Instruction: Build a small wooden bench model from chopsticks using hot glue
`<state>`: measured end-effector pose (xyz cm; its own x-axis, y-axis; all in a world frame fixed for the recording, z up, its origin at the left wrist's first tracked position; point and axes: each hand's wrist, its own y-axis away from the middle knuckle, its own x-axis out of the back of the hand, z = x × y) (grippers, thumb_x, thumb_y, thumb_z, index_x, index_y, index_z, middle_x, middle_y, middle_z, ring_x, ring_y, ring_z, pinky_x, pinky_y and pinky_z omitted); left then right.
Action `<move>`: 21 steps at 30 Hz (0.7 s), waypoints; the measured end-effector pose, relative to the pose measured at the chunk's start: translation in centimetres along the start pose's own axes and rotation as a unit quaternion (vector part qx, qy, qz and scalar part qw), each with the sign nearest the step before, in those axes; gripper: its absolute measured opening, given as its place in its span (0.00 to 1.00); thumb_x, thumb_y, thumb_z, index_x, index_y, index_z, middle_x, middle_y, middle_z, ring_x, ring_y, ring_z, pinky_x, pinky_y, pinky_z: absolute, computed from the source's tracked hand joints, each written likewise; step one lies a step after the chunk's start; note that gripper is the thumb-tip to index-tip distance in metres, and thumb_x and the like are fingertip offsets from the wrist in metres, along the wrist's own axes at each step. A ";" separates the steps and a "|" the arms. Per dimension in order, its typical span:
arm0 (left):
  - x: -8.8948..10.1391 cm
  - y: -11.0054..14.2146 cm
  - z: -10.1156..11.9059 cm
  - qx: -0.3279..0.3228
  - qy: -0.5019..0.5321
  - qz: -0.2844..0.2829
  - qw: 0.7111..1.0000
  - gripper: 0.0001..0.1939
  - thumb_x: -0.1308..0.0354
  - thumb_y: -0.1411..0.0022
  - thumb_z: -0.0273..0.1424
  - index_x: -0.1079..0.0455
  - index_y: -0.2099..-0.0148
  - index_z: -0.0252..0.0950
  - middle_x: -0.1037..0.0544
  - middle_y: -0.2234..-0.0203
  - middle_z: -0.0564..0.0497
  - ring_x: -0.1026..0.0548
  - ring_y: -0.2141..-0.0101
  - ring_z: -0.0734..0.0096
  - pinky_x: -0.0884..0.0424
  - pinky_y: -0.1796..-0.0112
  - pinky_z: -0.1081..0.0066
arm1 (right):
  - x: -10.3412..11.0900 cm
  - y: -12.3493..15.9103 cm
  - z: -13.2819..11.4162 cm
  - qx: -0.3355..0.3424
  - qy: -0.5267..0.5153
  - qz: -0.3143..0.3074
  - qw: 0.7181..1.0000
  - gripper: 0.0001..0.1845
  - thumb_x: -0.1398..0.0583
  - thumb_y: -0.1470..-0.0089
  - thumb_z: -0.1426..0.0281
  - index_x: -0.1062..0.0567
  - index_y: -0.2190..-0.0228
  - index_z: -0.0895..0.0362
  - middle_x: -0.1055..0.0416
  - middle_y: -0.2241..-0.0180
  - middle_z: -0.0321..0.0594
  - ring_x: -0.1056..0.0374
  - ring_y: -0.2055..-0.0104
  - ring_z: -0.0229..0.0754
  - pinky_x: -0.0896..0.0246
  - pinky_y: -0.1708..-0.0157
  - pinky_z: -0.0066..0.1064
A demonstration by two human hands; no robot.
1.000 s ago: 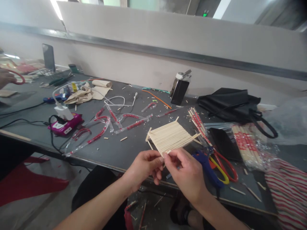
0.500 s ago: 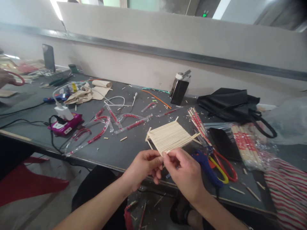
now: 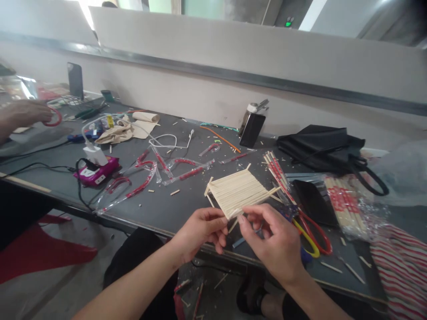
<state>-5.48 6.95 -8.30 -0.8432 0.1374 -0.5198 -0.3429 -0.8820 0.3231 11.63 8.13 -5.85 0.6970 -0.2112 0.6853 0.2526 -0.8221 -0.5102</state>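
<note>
A flat panel of pale wooden sticks (image 3: 235,189) laid side by side extends over the table in front of me, with a few stick ends jutting past its corners. My left hand (image 3: 205,231) pinches its near corner between thumb and fingers. Beside that corner, my right hand (image 3: 273,240) has its thumb and index finger slightly apart at the near edge; nothing shows between them. Under the right hand lie scissors with red and yellow handles (image 3: 313,240) and a blue glue gun, mostly hidden.
Paper-banded stick bundles (image 3: 278,171), a dark phone (image 3: 313,202) and a black bag (image 3: 320,146) lie on the right. Plastic wrappers (image 3: 143,182) and a purple power strip (image 3: 100,173) are on the left. Another person's hand (image 3: 26,115) holds a red-handled tool at far left.
My right hand has moved right, away from the corner, and its thumb and index finger have parted. My left hand keeps its pinch. The other person's hand has come further into view.
</note>
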 end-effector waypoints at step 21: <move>-0.1 0.1 0.0 -0.011 -0.012 0.000 1.000 0.14 0.36 0.47 0.36 0.28 0.64 0.29 0.31 0.78 0.53 0.30 0.81 0.78 0.32 0.83 0.78 | -2.3 -0.1 -0.4 0.013 0.003 -0.023 1.000 0.10 0.41 0.42 0.69 0.31 0.76 0.54 0.30 0.77 0.34 0.32 0.75 0.36 0.39 0.73 0.26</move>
<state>-5.42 6.86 -8.20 -0.8524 0.1482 -0.5015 -0.3343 -0.8918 0.3047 9.72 8.52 -7.18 0.6801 -0.1769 0.7115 0.3018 -0.8169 -0.4916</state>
